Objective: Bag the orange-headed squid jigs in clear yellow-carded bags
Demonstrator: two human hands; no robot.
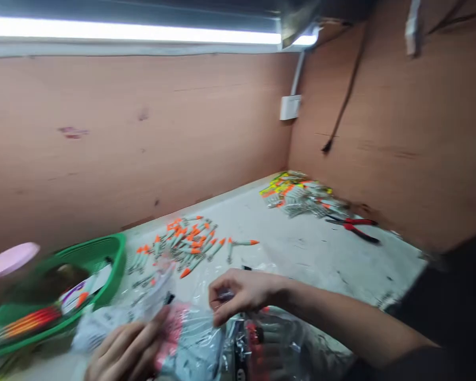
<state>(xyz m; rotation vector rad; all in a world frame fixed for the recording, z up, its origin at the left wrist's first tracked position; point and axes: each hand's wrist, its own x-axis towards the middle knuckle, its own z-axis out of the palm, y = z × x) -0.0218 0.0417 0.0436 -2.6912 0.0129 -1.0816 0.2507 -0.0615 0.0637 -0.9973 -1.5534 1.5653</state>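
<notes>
Has left hand (127, 346) bent-fingered against flat pink-and-clear plastic bag (200, 338), bottom centre; cannot tell whether gripping. Has right hand (246, 291) curled above, hold unclear; could drag clear plastic packet of red-ended grey pieces (277, 344) through snagging.

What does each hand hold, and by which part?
Left hand: at the left edge of a clear plastic bag showing pink, grip unclear. Right hand: curled, any hold unclear.
</notes>
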